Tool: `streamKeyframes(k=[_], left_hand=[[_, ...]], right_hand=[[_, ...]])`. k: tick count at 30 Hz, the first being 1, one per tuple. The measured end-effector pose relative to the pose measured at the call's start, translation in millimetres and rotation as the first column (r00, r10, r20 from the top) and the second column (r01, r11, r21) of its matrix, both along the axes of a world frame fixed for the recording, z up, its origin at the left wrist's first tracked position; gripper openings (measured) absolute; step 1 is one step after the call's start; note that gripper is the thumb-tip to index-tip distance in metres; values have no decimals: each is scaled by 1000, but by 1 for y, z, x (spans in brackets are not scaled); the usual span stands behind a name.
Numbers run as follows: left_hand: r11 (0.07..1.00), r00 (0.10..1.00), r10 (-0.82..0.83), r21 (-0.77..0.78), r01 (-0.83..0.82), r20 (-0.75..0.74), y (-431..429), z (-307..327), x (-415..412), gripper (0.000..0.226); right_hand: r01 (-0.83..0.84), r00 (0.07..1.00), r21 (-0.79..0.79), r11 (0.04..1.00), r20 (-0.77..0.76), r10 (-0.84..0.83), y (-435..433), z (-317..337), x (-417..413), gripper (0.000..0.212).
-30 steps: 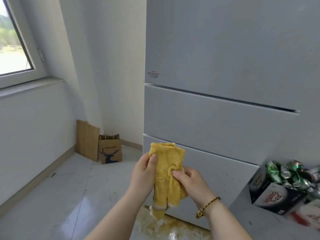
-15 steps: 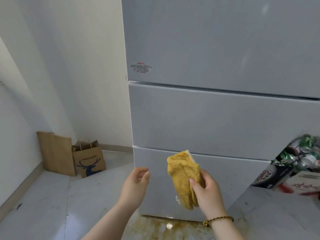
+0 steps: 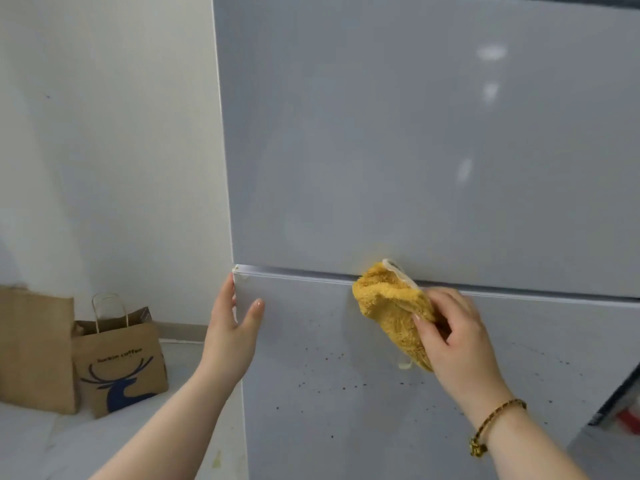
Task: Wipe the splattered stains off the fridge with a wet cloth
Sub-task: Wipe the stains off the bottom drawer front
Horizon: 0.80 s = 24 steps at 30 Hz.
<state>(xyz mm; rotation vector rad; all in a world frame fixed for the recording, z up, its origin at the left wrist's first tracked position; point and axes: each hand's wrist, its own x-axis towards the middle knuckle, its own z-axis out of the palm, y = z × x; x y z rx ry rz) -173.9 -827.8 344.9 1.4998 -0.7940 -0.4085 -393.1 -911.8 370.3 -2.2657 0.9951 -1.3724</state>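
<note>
A grey fridge (image 3: pixel 398 150) fills most of the view. Its bottom drawer front (image 3: pixel 311 427) is speckled with small dark stains (image 3: pixel 332 358). My right hand (image 3: pixel 453 337) grips a bunched yellow cloth (image 3: pixel 391 303) and presses it against the top of that drawer front, just under the seam. At the drawer's top left corner, my left hand (image 3: pixel 235 327) holds the edge, thumb on the front face and fingers round the side.
A white wall stands left of the fridge. Two brown paper bags (image 3: pixel 117 362) sit on the pale floor by the wall, one printed with a blue deer. Something red shows at the lower right edge (image 3: pixel 627 420).
The view has closed in on the fridge. My right hand carried the cloth up onto the drawer front. My left hand let go of the cloth and reached the drawer's corner.
</note>
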Motion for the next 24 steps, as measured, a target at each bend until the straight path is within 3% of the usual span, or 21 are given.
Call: streamKeyframes(k=[2, 4, 8, 12, 13, 16, 18, 20, 22, 24], left_hand=[[994, 999, 18, -108, -21, -37, -6, -13, 7, 43], [977, 997, 33, -209, -47, -69, -10, -18, 9, 36], [908, 970, -97, -418, -5, -222, -19, -32, 19, 26], [902, 969, -151, -428, 53, -198, -22, -38, 36, 21], [906, 970, -161, -417, 73, -181, -21, -37, 38, 21], [912, 974, -180, -394, 112, -141, -19, -37, 48, 18], [907, 970, -203, -400, 133, -137, -20, -38, 50, 20], [897, 964, -229, -414, 156, -133, -20, -38, 50, 20], [892, 959, -249, -418, 173, -133, -20, -37, 51, 20], [890, 957, -260, -416, 184, -132, -19, -36, 52, 20]], right_hand=[[176, 983, -318, 931, 10, -183, -20, -20, 6, 24], [311, 950, -478, 821, 123, -288, -34, -33, 11, 29], [455, 885, -587, 669, 383, -266, -40, -51, 26, 25], [499, 863, -650, 573, 431, -263, -40, -61, 41, 6], [508, 859, -655, 559, 430, -276, -40, -64, 46, 12], [402, 915, -693, 599, 283, -286, -33, -90, 68, 23], [257, 945, -724, 641, 49, -323, -22, -120, 86, 40], [103, 908, -784, 613, -177, -379, -16, -147, 97, 51], [-15, 863, -843, 537, -282, -419, -19, -156, 97, 43], [-55, 876, -867, 495, -280, -393, -24, -139, 95, 30]])
